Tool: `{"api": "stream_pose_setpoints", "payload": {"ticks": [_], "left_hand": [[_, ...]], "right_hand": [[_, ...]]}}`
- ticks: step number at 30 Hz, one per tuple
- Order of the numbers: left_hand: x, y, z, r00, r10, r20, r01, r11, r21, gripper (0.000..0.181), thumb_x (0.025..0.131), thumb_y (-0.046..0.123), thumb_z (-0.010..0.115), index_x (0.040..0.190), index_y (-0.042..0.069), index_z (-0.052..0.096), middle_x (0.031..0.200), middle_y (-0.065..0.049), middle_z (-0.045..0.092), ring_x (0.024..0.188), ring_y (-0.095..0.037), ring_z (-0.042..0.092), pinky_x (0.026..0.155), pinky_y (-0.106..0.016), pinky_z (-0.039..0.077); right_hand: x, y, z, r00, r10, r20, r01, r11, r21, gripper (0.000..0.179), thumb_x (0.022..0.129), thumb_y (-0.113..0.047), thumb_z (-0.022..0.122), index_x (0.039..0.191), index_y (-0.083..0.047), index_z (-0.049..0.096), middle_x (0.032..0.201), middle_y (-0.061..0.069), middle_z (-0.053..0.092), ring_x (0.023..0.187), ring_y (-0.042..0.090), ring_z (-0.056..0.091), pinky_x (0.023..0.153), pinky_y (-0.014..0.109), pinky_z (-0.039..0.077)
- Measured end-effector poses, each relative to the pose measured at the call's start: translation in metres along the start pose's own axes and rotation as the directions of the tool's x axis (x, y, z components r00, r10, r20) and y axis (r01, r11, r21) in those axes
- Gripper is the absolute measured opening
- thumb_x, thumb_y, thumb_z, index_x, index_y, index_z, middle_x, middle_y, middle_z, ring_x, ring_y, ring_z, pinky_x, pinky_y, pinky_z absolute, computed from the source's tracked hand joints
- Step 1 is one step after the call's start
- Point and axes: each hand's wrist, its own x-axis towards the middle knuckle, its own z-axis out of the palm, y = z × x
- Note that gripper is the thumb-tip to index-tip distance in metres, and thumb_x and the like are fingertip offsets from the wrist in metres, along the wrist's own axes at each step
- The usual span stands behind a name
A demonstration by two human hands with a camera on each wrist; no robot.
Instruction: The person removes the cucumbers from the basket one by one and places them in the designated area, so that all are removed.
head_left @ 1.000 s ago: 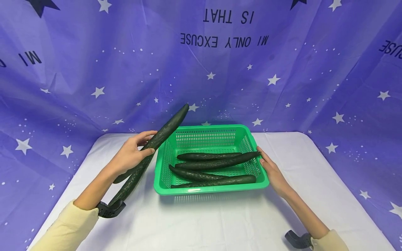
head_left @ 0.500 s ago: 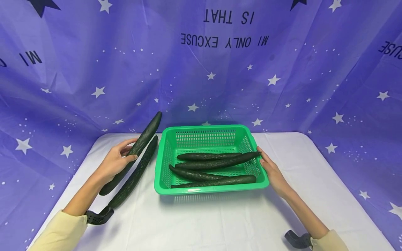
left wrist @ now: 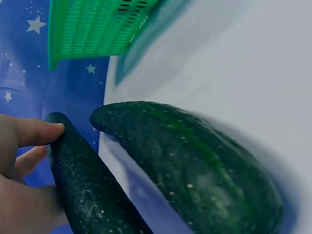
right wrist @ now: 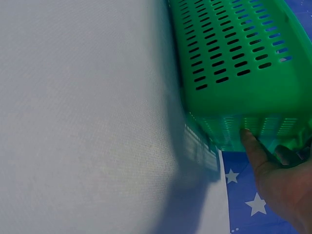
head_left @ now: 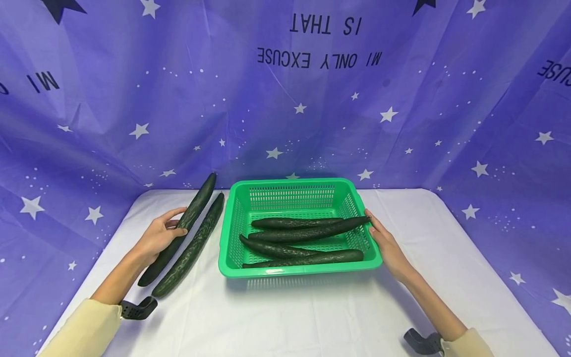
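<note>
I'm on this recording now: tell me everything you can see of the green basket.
The basket is bright green, rectangular and open-topped, apparently plastic, with a smooth flared rim and walls and floor pierced by rows of slots. It stands upright on the white cloth, its long sides running left to right in the head view. Four dark cucumbers lie inside, one with its tip reaching the right rim. The right hand touches the outside of its right end. No damage shows.

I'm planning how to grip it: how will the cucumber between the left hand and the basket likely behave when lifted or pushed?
The cucumber is probably stiff, given its thick, solid-looking body. Its rounded sides suggest it may roll if nudged, though its slight curve could slow that. Being long, it might tip if gripped near one end.
</note>
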Motion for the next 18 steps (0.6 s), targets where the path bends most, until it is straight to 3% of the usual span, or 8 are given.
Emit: {"api": "stream_pose_setpoints", "payload": {"ticks": [3, 11, 18], "left_hand": [[0.002, -0.005, 0.001, 1.000, -0.013, 0.004, 0.013, 1.000, 0.007, 0.071, 0.096, 0.002, 0.058, 0.158, 0.003, 0.023, 0.148, -0.041, 0.027, 0.135, -0.054, 0.030, 0.102, -0.062, 0.035], [0.006, -0.014, 0.004, 0.999, -0.028, 0.022, 0.028, 0.999, 0.030, 0.072, 0.096, 0.002, 0.056, 0.159, 0.004, 0.021, 0.146, -0.041, 0.026, 0.128, -0.053, 0.038, 0.089, -0.052, 0.047], [0.010, -0.017, 0.007, 0.998, -0.049, 0.030, 0.048, 0.998, 0.038, 0.072, 0.095, 0.002, 0.056, 0.158, 0.004, 0.023, 0.146, -0.042, 0.026, 0.129, -0.053, 0.036, 0.089, -0.050, 0.046]], "right_hand": [[0.000, 0.000, -0.001, 1.000, -0.002, 0.000, 0.002, 1.000, 0.000, 0.056, 0.111, -0.030, 0.033, 0.161, -0.012, 0.015, 0.166, 0.008, 0.011, 0.150, 0.029, 0.001, 0.116, 0.058, 0.003], [0.000, 0.000, 0.000, 1.000, -0.009, 0.000, 0.009, 1.000, -0.004, 0.056, 0.111, -0.029, 0.032, 0.161, -0.011, 0.015, 0.166, 0.008, 0.011, 0.150, 0.029, 0.000, 0.115, 0.058, 0.003], [-0.001, -0.001, 0.000, 1.000, -0.008, 0.001, 0.008, 1.000, -0.012, 0.056, 0.111, -0.029, 0.033, 0.161, -0.013, 0.015, 0.166, 0.007, 0.011, 0.150, 0.029, 0.000, 0.115, 0.059, 0.003]]}}
